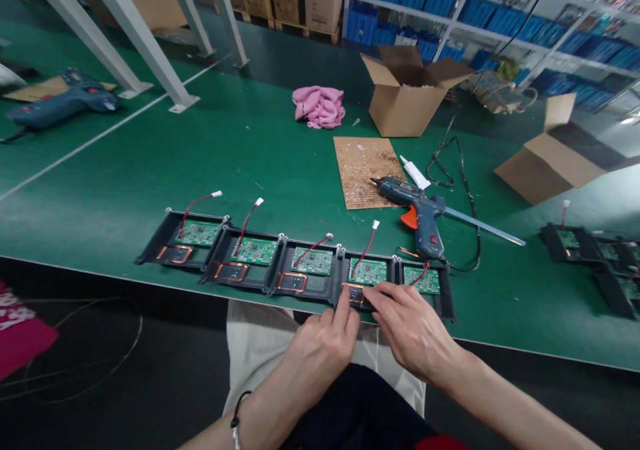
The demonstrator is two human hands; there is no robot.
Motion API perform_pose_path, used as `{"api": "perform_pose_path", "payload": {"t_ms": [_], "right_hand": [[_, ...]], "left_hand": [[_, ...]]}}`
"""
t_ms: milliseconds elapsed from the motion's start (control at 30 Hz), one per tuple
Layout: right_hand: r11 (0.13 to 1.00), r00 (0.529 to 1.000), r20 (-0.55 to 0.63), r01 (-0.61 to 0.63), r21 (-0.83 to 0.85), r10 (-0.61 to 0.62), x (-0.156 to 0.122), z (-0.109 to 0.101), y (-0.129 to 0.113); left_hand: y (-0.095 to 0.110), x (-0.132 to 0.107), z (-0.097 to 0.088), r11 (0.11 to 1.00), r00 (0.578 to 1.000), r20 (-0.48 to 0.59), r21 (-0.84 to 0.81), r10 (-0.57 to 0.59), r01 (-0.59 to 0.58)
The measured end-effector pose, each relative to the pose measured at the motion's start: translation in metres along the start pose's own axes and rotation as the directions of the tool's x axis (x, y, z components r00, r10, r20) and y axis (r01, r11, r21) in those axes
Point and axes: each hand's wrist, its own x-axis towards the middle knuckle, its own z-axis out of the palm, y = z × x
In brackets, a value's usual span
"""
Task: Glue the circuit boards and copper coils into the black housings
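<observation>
Several black plastic housings stand in a row along the table's front edge, each with a green circuit board. In the second housing [387, 280] from the right lies a black square with a copper coil [353, 293] around it. My left hand [327, 333] presses its stretched index finger on this coil; its other fingers are partly bent. My right hand [413, 327] touches the coil's right side with outstretched fingertips; its thumb is hidden. Above the coil is a circuit board [369, 271] with a red wire and white plug [376, 225]. The rightmost housing [445, 293] is partly behind my right hand.
A glue gun [425, 220] lies beyond the housings, its nozzle over a stained cardboard sheet [363, 163]. Nearby are a white tube [415, 173], a pink cloth [319, 107] and open cartons [407, 107]. More housings [575, 243] are at right, another glue gun [65, 107] at left.
</observation>
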Motion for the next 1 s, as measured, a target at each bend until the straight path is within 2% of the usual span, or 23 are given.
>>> {"api": "perform_pose_path", "payload": {"t_ms": [133, 367, 567, 833, 1000], "right_hand": [[0.998, 0.999, 0.041, 0.037, -0.051, -0.035, -0.0024, 0.0029, 0.0001], [0.994, 0.998, 0.039, 0.050, -0.098, -0.046, -0.0034, 0.0014, -0.0023], [0.991, 0.997, 0.054, 0.056, -0.118, -0.050, -0.0023, 0.0009, -0.0036], [0.995, 0.998, 0.036, 0.058, -0.087, -0.055, 0.0012, 0.0024, -0.0038], [1.000, 1.000, 0.021, 0.006, -0.011, -0.006, 0.0005, -0.0014, -0.0031]], "left_hand": [[0.0016, 0.0014, 0.0003, 1.000, 1.000, -0.015, 0.014, -0.010, 0.010], [0.0034, 0.0028, 0.0026, 1.000, 0.999, -0.047, 0.009, -0.008, 0.008], [0.0030, 0.0042, 0.0005, 1.000, 1.000, -0.017, 0.003, -0.005, 0.005], [0.0026, 0.0036, 0.0018, 1.000, 1.000, -0.018, -0.017, 0.003, -0.004], [0.0025, 0.0035, 0.0069, 0.999, 0.998, -0.054, -0.036, -0.025, 0.023]]}}
